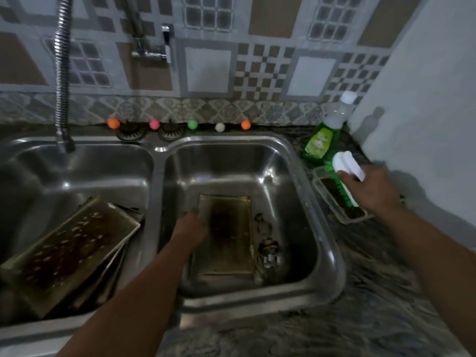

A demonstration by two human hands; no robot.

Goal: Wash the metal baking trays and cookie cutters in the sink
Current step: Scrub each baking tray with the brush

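A greasy metal baking tray (226, 235) lies flat in the right sink basin (306, 210). My left hand (192, 225) grips the tray's left edge. Cookie cutters (266, 238) lie beside the tray on its right. A stack of dirty baking trays (69, 251) leans in the left sink basin (77, 171). On the counter to the right, my right hand (368, 189) is closed on a white scrub brush with green bristles (345, 168), which sits over a clear plastic container (334, 202).
A green dish soap bottle (324, 135) stands at the back right of the counter. A flexible metal faucet hose (61, 81) hangs over the left basin. Small coloured balls (192, 124) line the wall edge. A white wall (425, 112) closes the right side.
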